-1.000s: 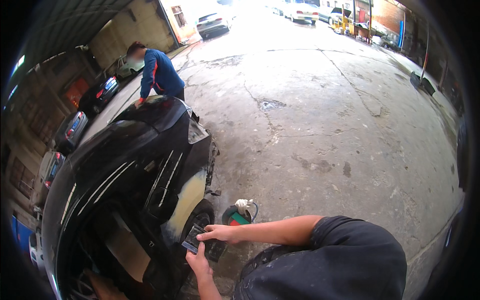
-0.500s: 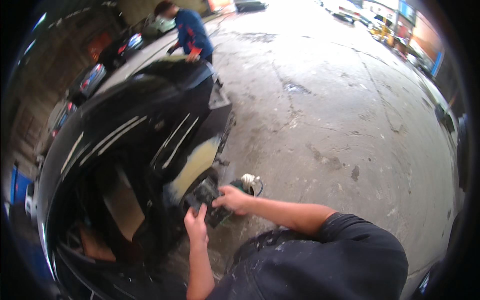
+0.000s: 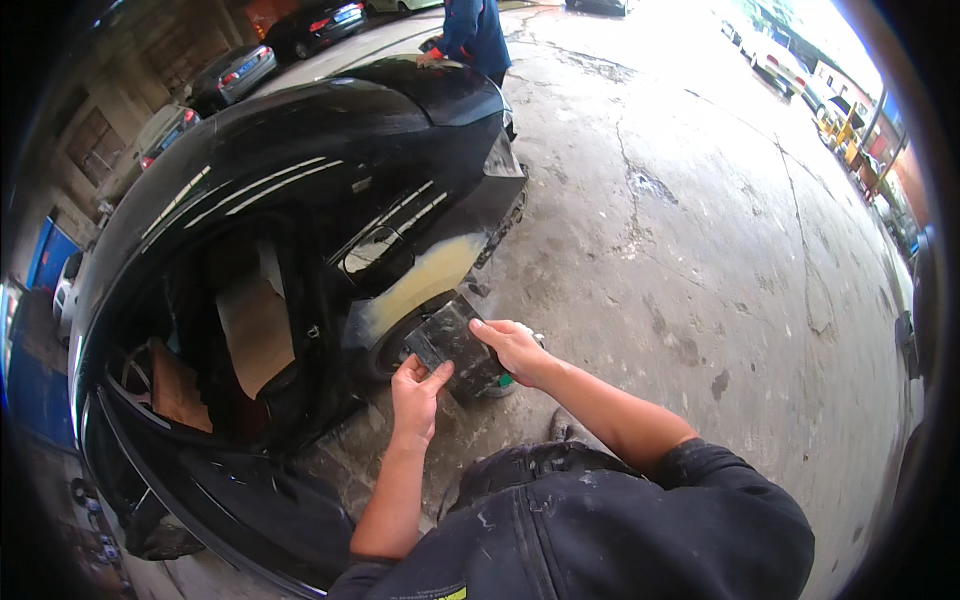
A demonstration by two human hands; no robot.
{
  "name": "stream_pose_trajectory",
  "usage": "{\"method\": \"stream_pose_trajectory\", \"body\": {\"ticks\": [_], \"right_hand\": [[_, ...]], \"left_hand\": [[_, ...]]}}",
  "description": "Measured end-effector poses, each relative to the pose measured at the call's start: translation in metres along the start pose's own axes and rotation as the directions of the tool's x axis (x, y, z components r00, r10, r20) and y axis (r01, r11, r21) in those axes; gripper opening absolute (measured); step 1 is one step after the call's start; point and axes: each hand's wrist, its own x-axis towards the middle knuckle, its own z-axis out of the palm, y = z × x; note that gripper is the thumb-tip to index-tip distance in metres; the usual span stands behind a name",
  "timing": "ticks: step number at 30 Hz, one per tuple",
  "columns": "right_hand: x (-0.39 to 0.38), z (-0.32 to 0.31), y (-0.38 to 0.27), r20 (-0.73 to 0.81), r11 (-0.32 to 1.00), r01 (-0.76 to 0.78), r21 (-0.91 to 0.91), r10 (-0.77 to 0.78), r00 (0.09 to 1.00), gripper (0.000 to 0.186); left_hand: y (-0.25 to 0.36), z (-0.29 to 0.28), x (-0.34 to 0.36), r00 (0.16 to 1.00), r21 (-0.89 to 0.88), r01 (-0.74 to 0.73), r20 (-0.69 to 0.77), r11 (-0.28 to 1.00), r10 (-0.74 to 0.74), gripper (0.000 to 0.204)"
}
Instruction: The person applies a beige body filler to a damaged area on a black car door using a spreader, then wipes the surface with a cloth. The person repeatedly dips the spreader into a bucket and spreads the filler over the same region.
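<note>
Both my hands hold a dark, flat, rectangular sheet [image 3: 440, 325] smudged with pale dust; it looks like sandpaper. My left hand [image 3: 418, 397] pinches its lower left edge between thumb and fingers. On its right side, my right hand [image 3: 508, 347] grips with the thumb on top and the fingers mostly hidden behind. Just beyond the sheet is the rear wheel arch of a black car, with a cream filler patch [image 3: 425, 280] on the panel above the wheel. Part of the wheel is hidden by the sheet and my hands.
The black car [image 3: 290, 130] fills the left, its door open beside me and brown paper [image 3: 255, 335] inside. At its far end stands a person in blue [image 3: 475, 40], one hand on the car. A green object [image 3: 505, 380] shows below my right hand. Cracked concrete [image 3: 680, 300] stretches right.
My view has shifted, so the car and my hands sit further right and the person higher. The sheet now shows flatter and sharper between my hands. Both hands still grip it.
</note>
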Motion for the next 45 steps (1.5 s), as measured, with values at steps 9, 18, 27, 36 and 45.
{"method": "stream_pose_trajectory", "body": {"ticks": [9, 18, 27, 36, 45], "right_hand": [[0.014, -0.011, 0.01, 0.111, 0.985, 0.123, -0.119, -0.11, 0.988, 0.03], [0.017, -0.009, 0.029, -0.052, 0.934, 0.229, -0.274, -0.252, 0.966, 0.036], [0.016, -0.007, 0.035, -0.121, 0.814, 0.281, -0.508, -0.391, 0.913, 0.023], [0.009, -0.009, 0.026, -0.1, 0.833, 0.36, -0.42, -0.437, 0.894, 0.023], [0.007, -0.012, 0.019, -0.117, 0.916, 0.34, -0.211, -0.369, 0.922, 0.017]], "left_hand": [[0.006, 0.003, 0.0, 0.999, -0.137, 0.044, 0.002, 0.99, -0.044, 0.029], [-0.003, 0.012, -0.005, 0.949, -0.255, 0.314, 0.051, 0.915, -0.311, 0.036], [-0.009, 0.017, -0.009, 0.964, -0.228, 0.262, 0.017, 0.938, -0.265, 0.039], [-0.004, 0.011, -0.005, 0.975, -0.187, 0.222, 0.07, 0.957, -0.213, 0.027], [-0.003, 0.004, -0.002, 0.949, -0.269, 0.267, 0.241, 0.925, -0.204, 0.024]]}}
